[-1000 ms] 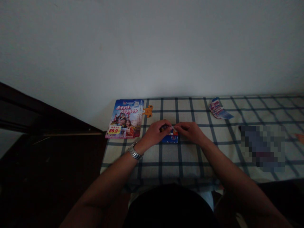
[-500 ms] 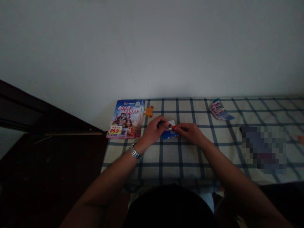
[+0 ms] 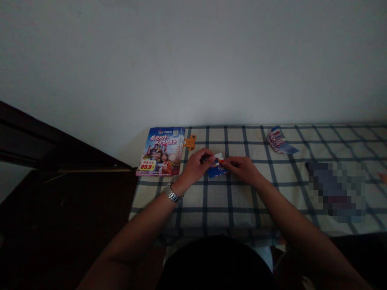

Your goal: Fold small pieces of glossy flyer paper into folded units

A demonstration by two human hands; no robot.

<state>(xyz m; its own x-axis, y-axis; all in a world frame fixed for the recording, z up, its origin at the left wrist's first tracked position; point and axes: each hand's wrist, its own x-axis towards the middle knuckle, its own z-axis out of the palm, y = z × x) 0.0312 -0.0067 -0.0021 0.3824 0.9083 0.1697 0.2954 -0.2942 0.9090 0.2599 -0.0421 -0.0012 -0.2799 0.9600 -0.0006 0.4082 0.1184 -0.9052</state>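
Observation:
Both my hands meet over a checked cloth [image 3: 229, 197]. My left hand [image 3: 196, 166], with a metal watch on its wrist, is closed on the left side of a small blue and white card [image 3: 217, 167], holding it tilted a little above the cloth. My right hand [image 3: 242, 168] is closed in a pinch at the card's right edge, where a small orange bit shows between its fingertips. What that orange bit is I cannot make out.
A stack of colourful leaflets [image 3: 160, 151] lies at the cloth's back left corner, with a small orange figure [image 3: 190, 142] beside it. Another small bunch of folded leaflets [image 3: 278, 140] lies at the back right. A dark wooden surface [image 3: 60, 201] is on the left.
The card has come up from lying flat on the cloth to being held tilted between both hands. My right hand's pinch now sits at its right edge.

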